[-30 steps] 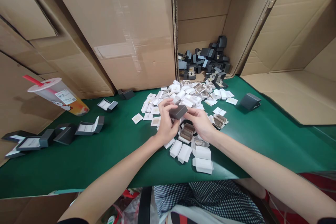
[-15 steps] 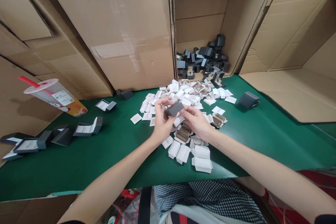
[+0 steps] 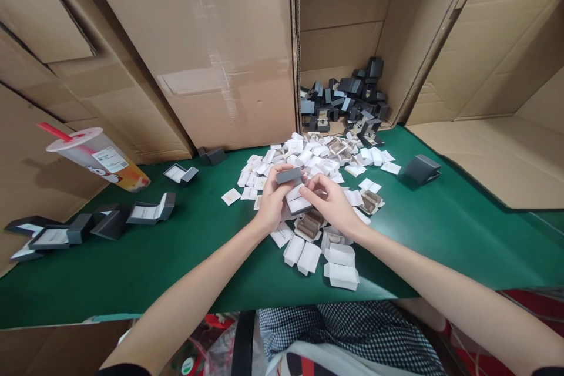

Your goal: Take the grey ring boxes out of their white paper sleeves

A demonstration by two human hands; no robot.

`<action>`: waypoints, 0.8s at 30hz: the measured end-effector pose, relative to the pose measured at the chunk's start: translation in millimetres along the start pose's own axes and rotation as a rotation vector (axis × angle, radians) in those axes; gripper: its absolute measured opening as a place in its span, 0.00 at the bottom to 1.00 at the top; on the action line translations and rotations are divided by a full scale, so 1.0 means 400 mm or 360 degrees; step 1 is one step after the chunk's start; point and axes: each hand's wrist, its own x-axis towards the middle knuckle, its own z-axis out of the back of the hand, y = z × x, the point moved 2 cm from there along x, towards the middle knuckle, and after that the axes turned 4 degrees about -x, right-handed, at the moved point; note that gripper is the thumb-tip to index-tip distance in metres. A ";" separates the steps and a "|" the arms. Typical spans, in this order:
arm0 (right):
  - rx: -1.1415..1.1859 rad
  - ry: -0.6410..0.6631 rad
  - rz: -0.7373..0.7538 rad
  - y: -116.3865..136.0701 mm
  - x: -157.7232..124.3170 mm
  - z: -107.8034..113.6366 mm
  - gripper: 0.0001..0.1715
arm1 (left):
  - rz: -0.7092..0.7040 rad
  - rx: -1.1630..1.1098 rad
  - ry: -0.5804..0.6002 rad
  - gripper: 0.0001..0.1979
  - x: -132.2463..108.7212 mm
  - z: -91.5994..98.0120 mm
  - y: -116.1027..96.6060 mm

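A small dark grey hinged box (image 3: 289,175) with a white insert inside is held above the pile, its lid raised. My left hand (image 3: 274,202) is closed around its left side. Against the white insert (image 3: 296,192) press the fingertips of my right hand (image 3: 328,200), bent into a pinch. Beneath both hands spreads a heap of white folded inserts (image 3: 315,155), some showing a brown lining (image 3: 309,224). Nearest me lie white folded pieces (image 3: 341,273), flat on the green table (image 3: 198,264).
Open dark boxes (image 3: 150,211) line the left side near a drink cup with a red straw (image 3: 103,158). One dark box (image 3: 422,169) stands at right. Many more dark boxes (image 3: 348,97) fill a cardboard carton (image 3: 339,35) at the back. Cardboard walls (image 3: 229,41) border the table.
The dark box has tilted in my left hand, so its lid is up and its white insert shows. My right fingers have moved onto the insert. The view has shifted slightly.
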 end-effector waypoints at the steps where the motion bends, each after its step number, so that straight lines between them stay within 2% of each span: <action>1: -0.0126 -0.0047 0.0074 0.003 -0.001 0.005 0.14 | 0.0041 0.0002 -0.0003 0.14 0.000 -0.001 0.000; 4: -0.0480 -0.0169 0.0419 0.016 -0.003 0.021 0.07 | 0.0153 0.0098 -0.0051 0.14 0.000 0.003 0.004; 6: -0.0630 -0.0141 0.0681 0.022 -0.002 0.028 0.00 | 0.0181 0.0195 -0.0089 0.13 0.001 0.008 0.009; 10: -0.0827 -0.0072 0.0999 0.020 -0.002 0.032 0.09 | 0.0103 0.0360 -0.0090 0.12 0.001 0.015 0.010; 16: -0.1118 -0.0134 0.1194 0.015 -0.012 0.022 0.12 | -0.0025 0.0594 -0.0126 0.11 -0.003 0.016 -0.001; 20: -0.1193 -0.0094 0.1287 0.018 -0.018 0.013 0.13 | -0.0031 0.0678 -0.0146 0.11 -0.001 0.016 0.001; 24: -0.1139 0.0004 0.1134 0.015 -0.014 0.012 0.14 | -0.0036 0.0570 -0.0047 0.14 0.004 0.023 0.016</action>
